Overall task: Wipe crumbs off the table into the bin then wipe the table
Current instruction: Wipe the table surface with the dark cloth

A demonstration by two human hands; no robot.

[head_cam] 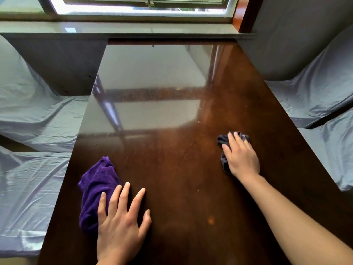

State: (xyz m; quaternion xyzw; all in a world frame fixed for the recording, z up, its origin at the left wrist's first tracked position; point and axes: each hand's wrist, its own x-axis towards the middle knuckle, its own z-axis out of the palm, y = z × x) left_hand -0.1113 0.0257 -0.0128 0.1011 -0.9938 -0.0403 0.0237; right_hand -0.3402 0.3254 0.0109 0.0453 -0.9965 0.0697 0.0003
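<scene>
- The left hand [122, 220] is the closest thing. It lies flat on the dark brown wooden table [181, 188] with its fingers spread wide. It is not gripping anything.
- A purple cloth [95, 190] lies bunched up on the table, right at the left hand's outer side. The two outer fingers of that hand rest on the edge of the cloth. The other fingers touch bare wood.
- The right hand [241, 157] is farther out, with its bare arm stretched across the table. It is well apart from the left hand.
- The right hand presses down on a small dark grey cloth [223, 142]. Its fingers lie flat over the cloth, not curled. The cloth pokes out past the fingertips and on the thumb side of the hand.
- Tiny pale crumbs [198, 122] sit on the table just past the right hand, toward the middle. Some more small specks lie on the wood out past the left hand.
- One bigger pale crumb [178, 88] lies farther off, well past both hands, near the middle of the table.
- The far half of the table is very shiny and shows the bright window like a mirror.
- Seats with pale blue covers [32, 111] are on the outer side of each hand, beside the table.
- Past the far end of the table there is a window sill [118, 28], and above it a window [145, 6].
- I cannot see a bin.
</scene>
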